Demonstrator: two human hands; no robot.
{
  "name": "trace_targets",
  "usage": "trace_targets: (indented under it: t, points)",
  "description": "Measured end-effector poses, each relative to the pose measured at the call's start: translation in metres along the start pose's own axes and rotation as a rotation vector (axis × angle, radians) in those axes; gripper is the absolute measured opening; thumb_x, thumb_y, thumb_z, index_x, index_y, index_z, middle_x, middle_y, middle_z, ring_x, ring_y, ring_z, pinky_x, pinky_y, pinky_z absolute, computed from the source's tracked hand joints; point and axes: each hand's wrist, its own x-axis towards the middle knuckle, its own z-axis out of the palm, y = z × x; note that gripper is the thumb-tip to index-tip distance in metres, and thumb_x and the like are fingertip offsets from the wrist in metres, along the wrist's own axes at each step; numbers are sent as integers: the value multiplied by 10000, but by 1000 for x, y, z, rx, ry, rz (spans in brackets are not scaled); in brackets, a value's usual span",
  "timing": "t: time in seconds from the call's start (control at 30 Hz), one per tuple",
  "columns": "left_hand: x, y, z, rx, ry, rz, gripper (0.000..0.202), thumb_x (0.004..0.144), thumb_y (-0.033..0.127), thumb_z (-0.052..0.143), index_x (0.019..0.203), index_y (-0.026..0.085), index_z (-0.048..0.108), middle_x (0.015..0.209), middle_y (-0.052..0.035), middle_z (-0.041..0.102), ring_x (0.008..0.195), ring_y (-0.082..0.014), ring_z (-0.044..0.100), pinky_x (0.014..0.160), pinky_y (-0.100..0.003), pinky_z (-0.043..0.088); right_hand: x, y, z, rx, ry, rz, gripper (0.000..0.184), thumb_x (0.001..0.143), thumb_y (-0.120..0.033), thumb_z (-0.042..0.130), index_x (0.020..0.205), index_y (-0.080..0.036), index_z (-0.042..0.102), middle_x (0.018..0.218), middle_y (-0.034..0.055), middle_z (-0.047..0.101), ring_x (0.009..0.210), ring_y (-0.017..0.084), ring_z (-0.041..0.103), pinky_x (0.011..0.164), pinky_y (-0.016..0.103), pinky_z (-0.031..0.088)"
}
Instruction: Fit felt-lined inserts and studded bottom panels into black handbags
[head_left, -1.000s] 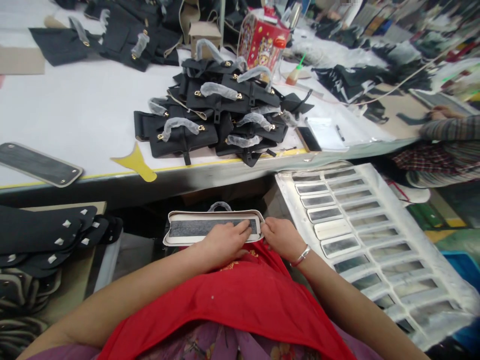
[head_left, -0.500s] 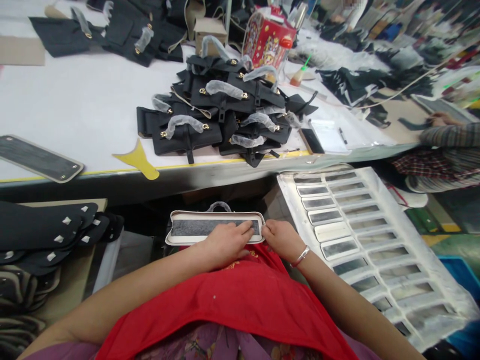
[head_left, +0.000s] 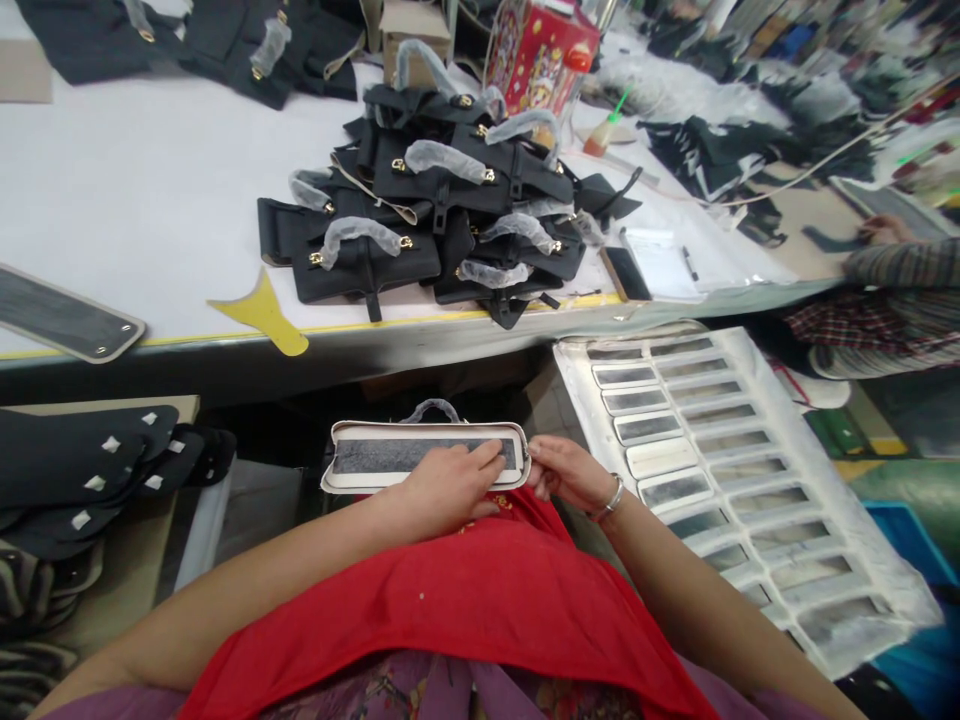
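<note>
Your right hand (head_left: 568,470)'s got the bag piece (head_left: 390,457) pinched; left hand (head_left: 455,482) lies across it, can't tell if gripping.

The left forearm (head_left: 277,570), bare, slants up from the lower left to a nearly straight wrist. The left hand (head_left: 446,487) lies palm down across the body's midline, its leading fingers stretched out flat and its thumb lower, toward the torso. The right forearm (head_left: 697,590), also bare, angles inward from the lower right. The right hand (head_left: 571,470) points left, fingers bent, thumb and index tips close together; whether they meet is unclear.
</note>
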Motion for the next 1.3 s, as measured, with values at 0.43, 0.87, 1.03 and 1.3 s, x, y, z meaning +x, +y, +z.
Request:
trace_targets:
  t: [0.43, 0.87, 1.03, 1.3]
  points:
    - [3, -2, -4, -106, 20, 6, 534, 813, 500, 490, 1218, 152, 473, 1311, -109, 454, 909, -243, 592, 711, -330, 496, 5, -23, 10, -523, 100, 72, 468, 697, -606, 596, 641, -162, 460, 467, 1, 595, 346, 102, 531, 309, 156, 388]
    - [-129, -78, -25, -927, 571, -895, 302, 775, 455, 558, 801, 160, 504, 637, 13, 530, 553, -95, 521, 472, -189, 418, 9, -36, 14, -624, 58, 359, 423, 772, -559, 559, 700, -157, 450, 504, -10, 547, 349, 71, 492, 299, 129, 271]
    - [-147, -109, 1, -1455, 223, -877, 405, 648, 462, 688, 709, 165, 419, 568, 48, 508, 472, -72, 506, 430, -172, 411, 11, -38, 16, -652, 78, 409, 435, 778, -563, 544, 659, -157, 444, 468, -10, 528, 333, 69, 477, 302, 129, 253]
    - [-133, -122, 1, -1587, 70, -844, 408, 679, 419, 678, 693, 169, 357, 608, 52, 510, 521, -92, 552, 497, -228, 483, 20, -40, 15, -665, 61, 418, 522, 644, -677, 582, 596, -168, 473, 463, 19, 556, 345, 100, 498, 311, 177, 331]
